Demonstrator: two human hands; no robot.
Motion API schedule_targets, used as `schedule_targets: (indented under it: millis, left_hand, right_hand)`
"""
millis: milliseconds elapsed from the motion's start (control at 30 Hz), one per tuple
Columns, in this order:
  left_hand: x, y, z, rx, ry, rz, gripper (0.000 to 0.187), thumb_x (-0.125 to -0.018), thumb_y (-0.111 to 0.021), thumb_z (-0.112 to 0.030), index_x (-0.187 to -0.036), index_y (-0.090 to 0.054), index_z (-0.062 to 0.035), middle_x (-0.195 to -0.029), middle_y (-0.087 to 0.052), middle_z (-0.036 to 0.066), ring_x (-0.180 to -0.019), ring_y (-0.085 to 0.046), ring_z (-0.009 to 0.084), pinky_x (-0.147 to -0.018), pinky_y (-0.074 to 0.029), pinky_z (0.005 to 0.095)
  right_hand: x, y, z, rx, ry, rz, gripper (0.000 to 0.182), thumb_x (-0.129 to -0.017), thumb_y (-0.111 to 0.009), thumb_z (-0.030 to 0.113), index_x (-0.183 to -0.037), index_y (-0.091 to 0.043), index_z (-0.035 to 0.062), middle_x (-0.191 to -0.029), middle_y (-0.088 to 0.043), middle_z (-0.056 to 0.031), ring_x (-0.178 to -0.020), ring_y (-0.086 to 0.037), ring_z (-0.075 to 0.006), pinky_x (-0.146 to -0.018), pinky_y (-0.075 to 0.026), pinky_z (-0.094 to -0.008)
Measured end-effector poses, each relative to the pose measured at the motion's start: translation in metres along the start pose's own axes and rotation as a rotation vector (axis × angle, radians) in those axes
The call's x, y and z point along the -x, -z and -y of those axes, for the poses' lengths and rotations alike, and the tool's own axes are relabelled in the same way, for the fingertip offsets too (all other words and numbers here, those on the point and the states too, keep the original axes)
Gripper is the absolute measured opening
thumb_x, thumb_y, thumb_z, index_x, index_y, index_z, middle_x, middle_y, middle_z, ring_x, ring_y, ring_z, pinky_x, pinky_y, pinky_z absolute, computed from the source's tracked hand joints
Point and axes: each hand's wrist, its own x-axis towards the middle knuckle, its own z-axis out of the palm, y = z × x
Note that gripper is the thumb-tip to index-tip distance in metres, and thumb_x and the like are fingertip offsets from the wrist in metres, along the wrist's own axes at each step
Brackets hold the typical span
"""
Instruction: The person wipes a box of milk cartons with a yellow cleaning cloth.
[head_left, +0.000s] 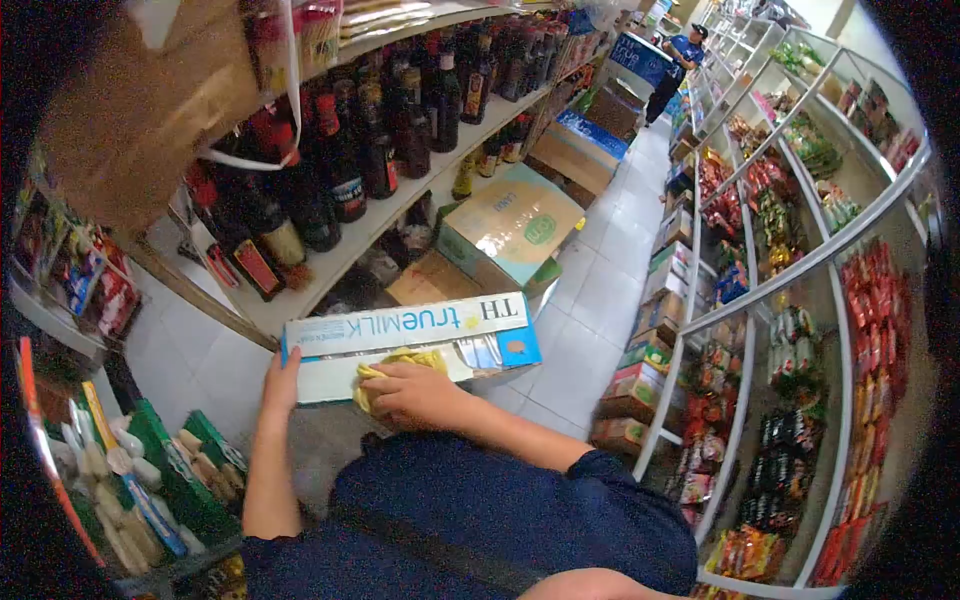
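A white and blue TH true MILK carton box (400,322) is held in front of my body, its printing upside down to me. My left hand (282,378) grips the box's left end, thumb on the near face. My right hand (420,393) presses a crumpled yellow cloth (412,357) against the box's white face, right of its middle. The fingers are closed over the cloth and partly hide it. A dark seam runs along the box above the cloth.
Dark sauce bottles (345,170) line the shelf at left. Beyond the box, a green and tan carton (512,222) rests on other cartons by that shelf. Glass-fronted shelves (790,270) with packets stand at right. A person (684,62) is far down the tiled aisle (590,260).
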Motion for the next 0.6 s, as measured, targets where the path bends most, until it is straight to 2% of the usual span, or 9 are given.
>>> schedule_targets:
  millis: [67,167,233,333,400,433,467,500,600]
  left_hand:
    - [-0.005,0.004,0.002,-0.109,0.089,0.044,0.060,-0.086,-0.049,-0.048,-0.119,-0.050,0.0024,-0.109,-0.059,0.019,-0.101,-0.056,0.0272,-0.089,-0.040,0.0327]
    - [-0.011,0.018,-0.006,-0.456,0.116,0.103,0.061,-0.085,-0.048,-0.047,-0.120,-0.050,0.0023,-0.112,-0.057,0.023,-0.105,-0.054,0.0322,-0.091,-0.039,0.0345]
    - [0.015,0.041,-0.059,-0.562,0.006,0.110,0.057,-0.088,-0.046,-0.046,-0.120,-0.051,0.0006,-0.114,-0.055,0.023,-0.107,-0.053,0.0295,-0.092,-0.038,0.0335]
    - [0.042,0.090,-0.115,-0.202,-0.024,0.229,0.051,-0.086,-0.051,-0.040,-0.119,-0.051,-0.0011,-0.112,-0.057,0.016,-0.104,-0.055,0.0274,-0.089,-0.042,0.0352]
    - [0.086,0.119,-0.168,-0.136,-0.382,0.345,0.039,-0.079,-0.050,-0.013,-0.113,-0.054,0.0032,-0.103,-0.060,0.013,-0.102,-0.057,0.0237,-0.087,-0.044,0.0303]
    - [0.105,0.130,-0.192,-0.160,-0.643,0.403,0.045,-0.072,-0.054,-0.017,-0.112,-0.054,0.0043,-0.100,-0.062,0.015,-0.099,-0.059,0.0278,-0.086,-0.045,0.0336]
    - [0.121,0.144,-0.221,-0.392,-0.974,0.402,0.050,-0.072,-0.058,-0.030,-0.109,-0.055,0.0052,-0.093,-0.063,0.016,-0.093,-0.061,0.0314,-0.082,-0.047,0.0375]
    - [0.125,0.158,-0.226,-0.388,-1.274,0.462,0.058,-0.075,-0.057,-0.044,-0.105,-0.057,0.0056,-0.089,-0.064,0.018,-0.085,-0.063,0.0339,-0.079,-0.048,0.0400]
    - [0.157,0.154,-0.269,-0.202,-1.669,0.941,0.048,-0.076,-0.048,-0.045,-0.090,-0.061,0.0000,-0.089,-0.058,0.019,-0.078,-0.058,0.0305,-0.068,-0.046,0.0408]
  right_hand:
    - [0.001,0.004,-0.002,-0.003,0.032,-0.032,0.025,-0.070,-0.062,0.015,-0.094,-0.060,0.0130,-0.125,-0.048,-0.0072,-0.122,-0.040,-0.0328,-0.099,-0.036,-0.0408]
    - [0.007,-0.006,-0.009,-0.001,0.087,-0.086,0.026,-0.068,-0.063,0.014,-0.094,-0.059,0.0128,-0.126,-0.047,-0.0094,-0.122,-0.039,-0.0358,-0.099,-0.035,-0.0432]
    - [0.008,-0.010,-0.011,-0.015,0.097,-0.114,0.027,-0.067,-0.064,0.016,-0.093,-0.059,0.0130,-0.124,-0.049,-0.0084,-0.120,-0.040,-0.0365,-0.099,-0.035,-0.0445]
    - [0.007,-0.009,-0.013,-0.069,0.099,-0.107,0.026,-0.067,-0.064,0.017,-0.093,-0.060,0.0127,-0.124,-0.050,-0.0085,-0.117,-0.043,-0.0338,-0.097,-0.037,-0.0445]
    - [0.004,-0.012,-0.016,-0.029,0.112,-0.139,0.025,-0.067,-0.063,0.017,-0.092,-0.060,0.0135,-0.121,-0.051,-0.0080,-0.113,-0.046,-0.0321,-0.093,-0.039,-0.0445]
    - [0.006,-0.016,-0.017,-0.022,0.115,-0.140,0.025,-0.067,-0.063,0.017,-0.092,-0.061,0.0138,-0.120,-0.052,-0.0078,-0.111,-0.047,-0.0313,-0.092,-0.040,-0.0446]
    - [0.003,-0.023,-0.021,0.012,0.128,-0.132,0.025,-0.066,-0.063,0.017,-0.091,-0.062,0.0150,-0.118,-0.053,-0.0063,-0.105,-0.050,-0.0306,-0.084,-0.043,-0.0439]
    - [0.005,-0.013,-0.015,-0.011,0.137,-0.156,0.025,-0.066,-0.063,0.017,-0.090,-0.062,0.0155,-0.112,-0.055,-0.0058,-0.097,-0.053,-0.0304,-0.078,-0.044,-0.0437]
    - [0.002,-0.010,-0.016,0.018,0.158,-0.127,0.024,-0.065,-0.063,0.017,-0.089,-0.061,0.0139,-0.104,-0.056,-0.0072,-0.091,-0.055,-0.0309,-0.074,-0.045,-0.0441]
